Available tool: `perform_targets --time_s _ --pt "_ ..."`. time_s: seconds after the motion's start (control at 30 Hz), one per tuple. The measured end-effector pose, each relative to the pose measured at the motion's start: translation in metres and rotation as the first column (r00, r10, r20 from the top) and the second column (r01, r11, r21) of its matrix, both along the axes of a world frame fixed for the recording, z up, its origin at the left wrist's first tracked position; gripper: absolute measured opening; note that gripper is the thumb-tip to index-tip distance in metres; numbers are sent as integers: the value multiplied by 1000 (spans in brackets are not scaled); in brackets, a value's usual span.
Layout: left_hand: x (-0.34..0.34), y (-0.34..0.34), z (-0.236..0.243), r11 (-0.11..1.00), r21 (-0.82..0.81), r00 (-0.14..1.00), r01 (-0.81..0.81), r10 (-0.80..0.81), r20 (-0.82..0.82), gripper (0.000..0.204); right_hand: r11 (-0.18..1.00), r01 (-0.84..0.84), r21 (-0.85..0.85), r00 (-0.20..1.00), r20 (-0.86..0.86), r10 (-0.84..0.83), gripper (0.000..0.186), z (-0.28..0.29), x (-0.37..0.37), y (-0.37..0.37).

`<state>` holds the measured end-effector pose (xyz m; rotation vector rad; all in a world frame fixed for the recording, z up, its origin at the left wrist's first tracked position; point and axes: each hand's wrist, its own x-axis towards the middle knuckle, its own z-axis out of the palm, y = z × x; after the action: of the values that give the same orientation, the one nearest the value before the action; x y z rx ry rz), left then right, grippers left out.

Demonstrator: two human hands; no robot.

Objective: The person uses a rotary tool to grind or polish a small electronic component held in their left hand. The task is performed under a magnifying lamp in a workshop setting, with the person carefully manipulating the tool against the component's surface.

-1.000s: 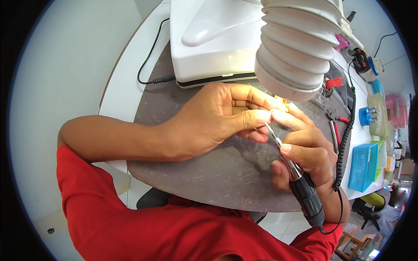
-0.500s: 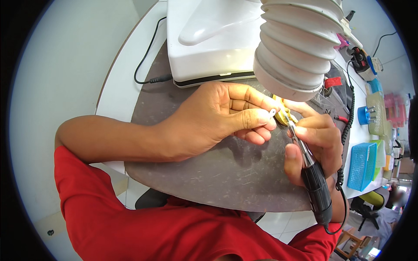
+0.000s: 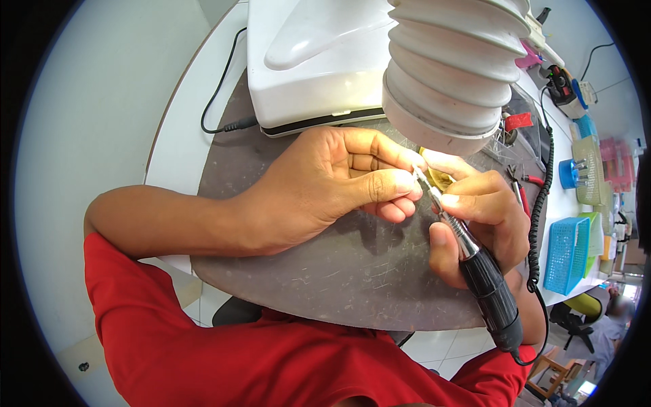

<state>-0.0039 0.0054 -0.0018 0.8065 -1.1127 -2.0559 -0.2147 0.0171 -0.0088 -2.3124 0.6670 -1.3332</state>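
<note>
My left hand [image 3: 339, 183] pinches a small white tooth-like piece [image 3: 416, 171] between thumb and forefinger; its fingertips hide most of it. My right hand [image 3: 488, 203] grips a rotary handpiece [image 3: 489, 285] like a pen, black at the body with a slim metal nose. The handpiece's tip meets the white piece or lies right beside it; actual contact is too small to make out. Just behind the tip is a yellow dental cast [image 3: 441, 179], partly covered by my right fingers. Whether those fingers touch the cast cannot be told.
A white ribbed suction hose [image 3: 454, 74] hangs close above my hands. Beyond them stands a white box-shaped machine [image 3: 322, 88] on the grey mat [image 3: 325, 285]. To the right are red-handled pliers [image 3: 522, 193], a coiled black cable [image 3: 536, 230] and a blue basket [image 3: 567, 254]. A person [image 3: 610, 332] sits farther off.
The handpiece has moved left, bringing its tip from over the yellow cast to the white piece. My left hand still pinches that piece. The whole view has shifted slightly.
</note>
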Motion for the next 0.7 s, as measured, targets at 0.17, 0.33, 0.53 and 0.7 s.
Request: perform_targets --time_s 0.17,0.33,0.53,0.7 --pt "0 0 4 1000 0 1000 2 -2 14 21 999 23 22 1000 -12 -23 22 0 0 2" --pt "1 0 3 1000 -5 1000 7 -7 22 21 1000 25 -4 1000 -4 -25 22 2 1 1" --pt "0 0 4 1000 5 1000 12 -12 12 24 1000 21 -14 1000 8 -21 22 2 1 0" --pt "0 1 4 1000 10 1000 4 -4 4 25 999 31 -23 999 21 -30 23 0 1 -1"
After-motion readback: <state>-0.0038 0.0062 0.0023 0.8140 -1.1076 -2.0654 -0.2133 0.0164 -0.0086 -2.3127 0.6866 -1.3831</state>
